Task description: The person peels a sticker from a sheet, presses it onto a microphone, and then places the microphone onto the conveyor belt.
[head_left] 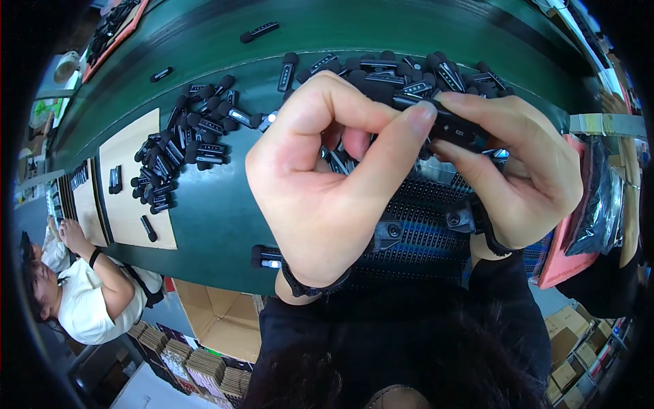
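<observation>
A small black clip-on microphone (455,131) is held up in front of me between both hands. My left hand (320,184) pinches its left end between thumb and forefinger. The thumb and fingers of my right hand (528,153) close on its right end. Part of the body shows between them; the fingers cover the ends. Behind my hands lies a heap of similar black microphones (381,66) with foam tips, partly hidden. Below the hands is a black perforated tray (429,238). Near my left wrist, another microphone (266,257) rests on the green work surface (225,218).
More microphones (170,146) lie heaped at left, partly on a cardboard sheet (126,211). A pink tray (562,262) with a plastic bag (596,201) stands right. An open carton (218,313) sits below the table edge. A co-worker (95,293) is at far left.
</observation>
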